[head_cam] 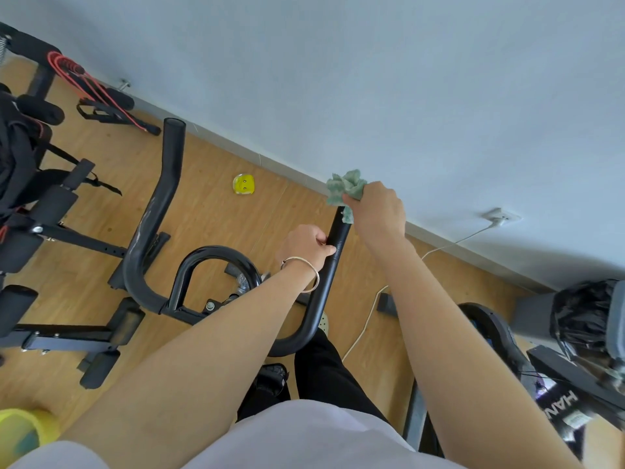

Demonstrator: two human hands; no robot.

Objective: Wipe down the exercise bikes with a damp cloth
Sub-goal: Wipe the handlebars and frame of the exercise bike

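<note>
The exercise bike's black handlebar [148, 231] curves below me, with a left horn rising toward the wall and a right horn [333, 262] in front of me. My left hand [306, 245], a silver bangle on its wrist, grips the right horn partway up. My right hand [377, 208] holds a bunched green cloth [345, 187] over the tip of that same horn, close to the wall. Part of the cloth hangs down onto the tube's end.
A weight bench [50, 211] with red bands stands at the left. A yellow round object [243, 184] lies on the wooden floor. A white cable [368, 313] runs to a wall socket [502, 218]. Another machine [541, 360] stands at the right, a yellow container [20, 431] at the bottom left.
</note>
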